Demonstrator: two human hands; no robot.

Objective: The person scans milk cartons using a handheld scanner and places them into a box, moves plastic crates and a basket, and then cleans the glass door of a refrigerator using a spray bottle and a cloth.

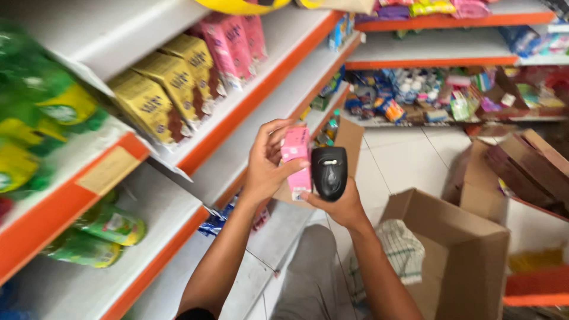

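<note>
Head view, left hand (267,163) clasping a small pink rectangular carton (296,161) by its side, held upright between the shelves and floor, right hand (341,204) wrapped around a black handheld barcode scanner (329,172) touching the carton's right edge, open brown cardboard box (468,255) on the white tiled floor, yellow cartons (169,89) on the white orange-edged shelf (237,112) at left.

Orange-edged shelves (195,155) block the left; an open cardboard box (468,249) crowds the right.

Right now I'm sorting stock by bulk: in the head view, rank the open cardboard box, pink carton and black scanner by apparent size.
1. open cardboard box
2. pink carton, in the left hand
3. black scanner, in the right hand; it looks nearly the carton's size, so that order is unsure.
</note>
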